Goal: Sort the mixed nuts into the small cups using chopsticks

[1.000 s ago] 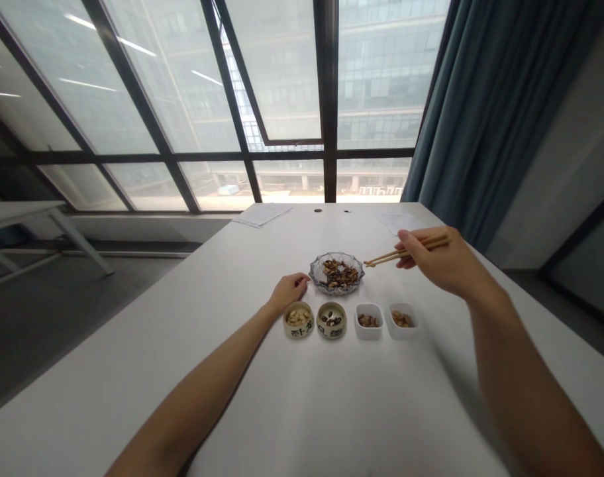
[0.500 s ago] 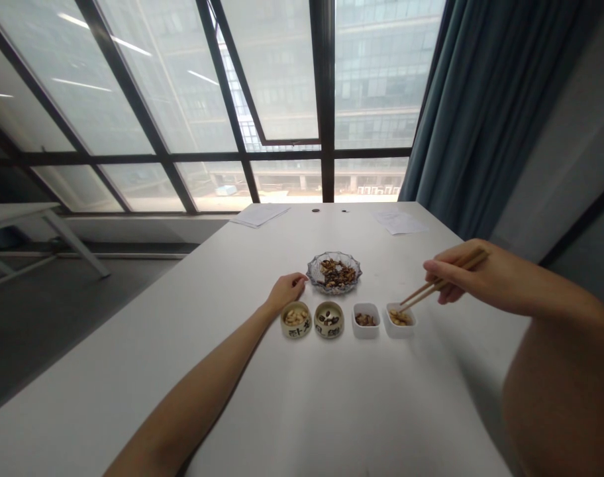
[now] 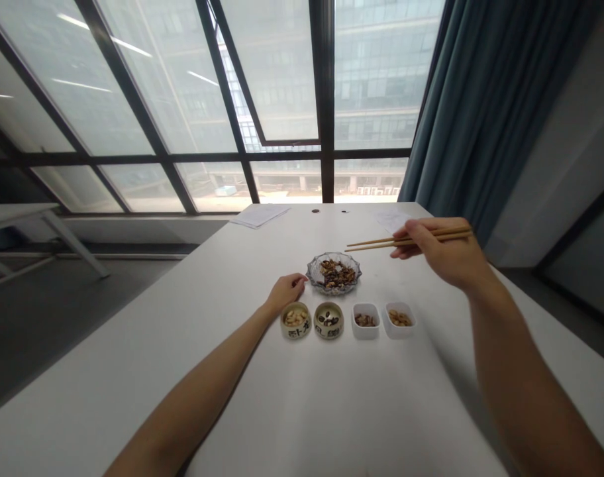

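My right hand (image 3: 438,248) is closed round a pair of wooden chopsticks (image 3: 381,243). Their tips are slightly apart above the back right rim of a clear glass bowl (image 3: 314,281), with nothing visible between them. Mixed nuts and seeds (image 3: 338,273) lie in that bowl. My left hand (image 3: 287,289) rests at the bowl's left side, fingers curled and fingertips at its rim. In front stand a round cup with pale nuts (image 3: 296,318), another with dark seeds (image 3: 328,319), a white square tub with brown pieces (image 3: 365,320) and one with yellowish pieces (image 3: 400,318).
All of this stands on a white table (image 3: 302,411). Papers lie at its far left (image 3: 259,215) and far right, the latter partly behind my right hand. Windows rise beyond the table, with a blue curtain (image 3: 471,119) at the right. Another table (image 3: 24,212) stands at the left.
My right hand has moved up and to the left with the chopsticks, from the rightmost square tub to above the glass bowl's edge. My left hand has stayed at the bowl.
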